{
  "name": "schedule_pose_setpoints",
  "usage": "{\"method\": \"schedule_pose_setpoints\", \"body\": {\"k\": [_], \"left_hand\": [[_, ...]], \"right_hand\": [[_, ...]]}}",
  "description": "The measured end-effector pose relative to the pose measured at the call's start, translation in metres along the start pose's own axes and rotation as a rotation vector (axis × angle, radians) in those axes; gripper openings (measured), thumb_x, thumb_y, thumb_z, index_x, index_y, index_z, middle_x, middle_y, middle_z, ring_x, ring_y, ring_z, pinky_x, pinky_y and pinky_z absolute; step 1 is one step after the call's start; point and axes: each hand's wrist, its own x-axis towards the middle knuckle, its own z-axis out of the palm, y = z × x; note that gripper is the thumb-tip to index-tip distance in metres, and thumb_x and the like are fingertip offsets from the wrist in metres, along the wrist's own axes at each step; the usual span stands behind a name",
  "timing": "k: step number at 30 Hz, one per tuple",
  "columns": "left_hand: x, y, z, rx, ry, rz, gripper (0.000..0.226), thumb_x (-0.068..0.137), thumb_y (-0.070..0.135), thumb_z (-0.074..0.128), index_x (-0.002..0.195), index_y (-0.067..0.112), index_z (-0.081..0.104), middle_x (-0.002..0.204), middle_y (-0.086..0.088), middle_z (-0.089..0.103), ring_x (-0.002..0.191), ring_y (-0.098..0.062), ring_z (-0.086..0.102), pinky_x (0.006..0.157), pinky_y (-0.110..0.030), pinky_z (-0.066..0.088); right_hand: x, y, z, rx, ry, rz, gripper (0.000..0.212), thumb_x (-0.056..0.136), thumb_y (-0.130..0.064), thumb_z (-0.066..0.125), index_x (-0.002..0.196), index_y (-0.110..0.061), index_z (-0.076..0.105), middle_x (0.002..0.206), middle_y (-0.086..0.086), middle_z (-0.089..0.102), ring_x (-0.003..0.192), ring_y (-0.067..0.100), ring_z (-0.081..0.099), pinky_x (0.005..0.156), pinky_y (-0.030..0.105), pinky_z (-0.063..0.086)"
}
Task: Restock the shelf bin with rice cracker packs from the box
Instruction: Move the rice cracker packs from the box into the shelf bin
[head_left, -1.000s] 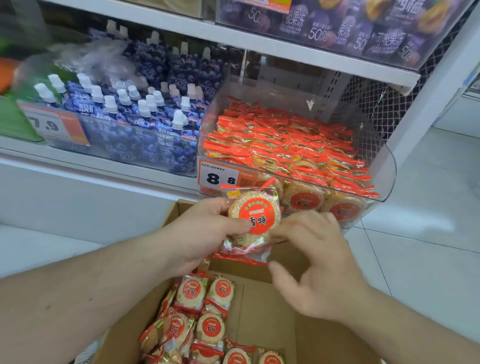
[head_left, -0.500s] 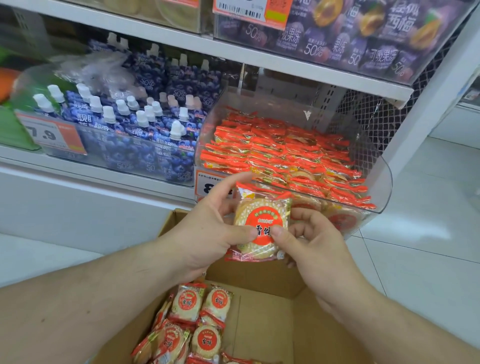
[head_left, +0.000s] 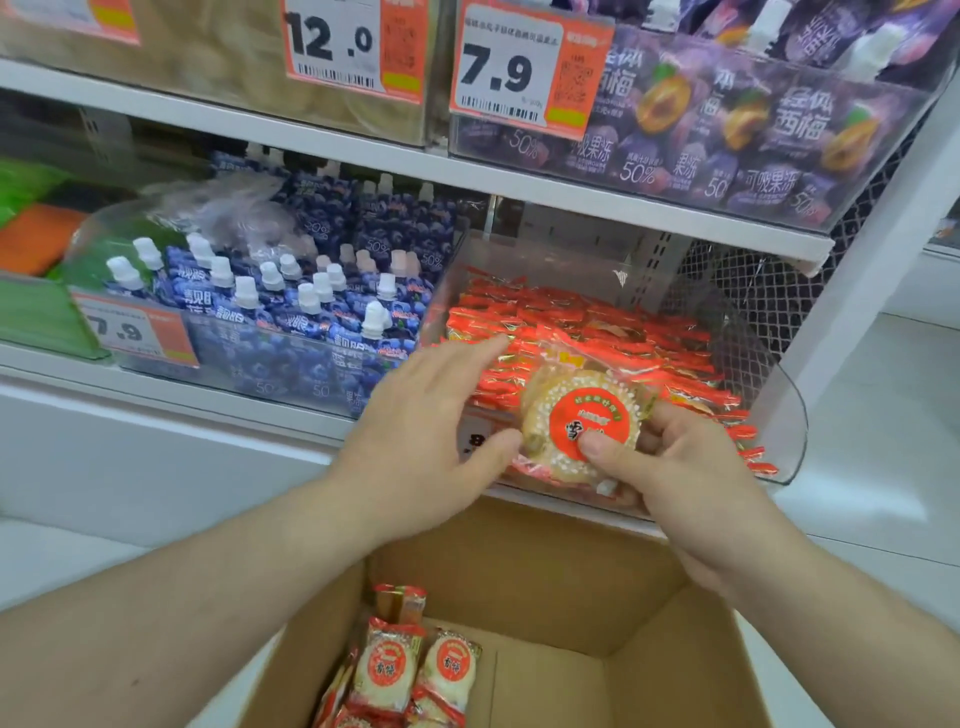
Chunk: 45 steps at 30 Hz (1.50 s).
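Observation:
A clear rice cracker pack (head_left: 582, 415) with a round red label is held up at the front lip of the clear shelf bin (head_left: 779, 415). My right hand (head_left: 675, 483) pinches it, thumb on the label and fingers behind. My left hand (head_left: 421, 431) is beside it with straight fingers reaching toward the bin, its thumb touching the pack's left edge. The bin holds several rows of red-edged packs (head_left: 571, 322). Below, the open cardboard box (head_left: 519, 561) holds several more packs (head_left: 410, 670) in its left part.
A bin of blue spouted jelly pouches (head_left: 291, 322) stands left of the cracker bin. The shelf above (head_left: 571, 192) overhangs it, carrying purple plum jelly packs (head_left: 727, 145) and price tags. A wire mesh panel (head_left: 769, 291) and white upright close the right side.
Both hands have lifted the pack from above the box up to the bin's front lip. My left hand's fingers have straightened and spread. The view has tilted upward.

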Motion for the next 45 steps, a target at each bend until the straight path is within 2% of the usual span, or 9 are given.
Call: {"method": "schedule_pose_setpoints", "body": {"k": [3,7,11,14,17,23,32,39,45], "left_hand": [[0.022,-0.022,-0.004,0.25,0.058,-0.085,0.073,0.09,0.044,0.054,0.152,0.019,0.025,0.154,0.001,0.027,0.142,-0.017,0.018,0.116,-0.041,0.014],[0.038,-0.042,0.006,0.304,0.016,-0.19,0.071,0.097,0.039,0.047,0.155,0.018,0.011,0.163,0.005,0.007,0.148,-0.013,0.005,0.118,-0.038,0.003],[0.044,-0.045,0.015,0.155,0.02,-0.195,0.059,0.097,0.025,0.038,0.153,0.014,0.024,0.161,0.004,0.017,0.142,-0.017,0.027,0.116,-0.04,0.019],[0.04,-0.048,0.021,0.049,0.035,-0.195,0.067,0.086,0.023,0.032,0.152,0.014,0.027,0.16,0.004,0.018,0.132,-0.022,0.041,0.108,-0.044,0.036],[0.041,-0.051,0.025,0.025,0.063,-0.199,0.07,0.083,0.023,0.031,0.153,0.017,0.027,0.16,0.007,0.019,0.128,-0.021,0.044,0.106,-0.044,0.037],[0.042,-0.053,0.027,0.017,0.072,-0.208,0.07,0.082,0.025,0.03,0.152,0.019,0.027,0.159,0.01,0.018,0.13,-0.016,0.041,0.108,-0.037,0.031],[0.041,-0.052,0.025,0.033,0.065,-0.203,0.071,0.083,0.025,0.029,0.153,0.02,0.024,0.16,0.013,0.014,0.134,-0.008,0.033,0.109,-0.032,0.026],[0.041,-0.051,0.027,0.039,0.086,-0.208,0.072,0.082,0.025,0.029,0.153,0.022,0.024,0.16,0.014,0.014,0.133,-0.003,0.027,0.108,-0.029,0.024],[0.042,-0.051,0.026,0.027,0.095,-0.205,0.067,0.087,0.021,0.034,0.153,0.023,0.024,0.16,0.015,0.014,0.133,-0.002,0.026,0.109,-0.029,0.023]], "right_hand": [[0.046,-0.015,0.004,-0.169,0.088,-0.122,0.018,0.082,-0.009,0.077,0.097,-0.016,0.07,0.087,-0.001,0.076,0.069,0.01,0.07,0.059,0.021,0.053],[0.125,-0.015,0.019,-0.334,0.151,-0.177,0.024,0.08,-0.017,0.08,0.101,-0.017,0.069,0.086,-0.002,0.073,0.065,0.011,0.065,0.066,0.029,0.053],[0.189,-0.015,0.035,-0.368,0.177,-0.148,0.037,0.08,-0.026,0.08,0.113,-0.014,0.067,0.099,0.001,0.072,0.087,0.018,0.068,0.084,0.036,0.056],[0.223,-0.022,0.042,-0.358,0.219,-0.132,0.05,0.082,-0.035,0.078,0.124,-0.014,0.061,0.115,0.004,0.069,0.103,0.024,0.065,0.093,0.036,0.051],[0.247,-0.023,0.048,-0.314,0.204,-0.071,0.054,0.082,-0.038,0.077,0.126,-0.014,0.058,0.118,0.004,0.068,0.103,0.023,0.065,0.085,0.03,0.048],[0.259,-0.017,0.058,-0.39,0.134,-0.003,0.021,0.089,-0.035,0.071,0.097,-0.022,0.058,0.095,-0.003,0.064,0.071,0.007,0.057,0.062,0.023,0.045],[0.281,-0.012,0.069,-0.576,0.311,-0.142,0.059,0.079,-0.044,0.078,0.126,-0.014,0.058,0.122,0.004,0.066,0.109,0.025,0.064,0.089,0.032,0.052],[0.283,-0.018,0.083,-0.916,0.378,-0.053,0.049,0.084,-0.056,0.067,0.104,-0.011,0.062,0.101,0.003,0.065,0.094,0.025,0.066,0.065,0.029,0.041],[0.286,-0.012,0.081,-0.698,0.295,-0.025,0.038,0.082,-0.039,0.072,0.112,-0.016,0.067,0.11,0.006,0.069,0.099,0.026,0.068,0.085,0.04,0.057]]}}
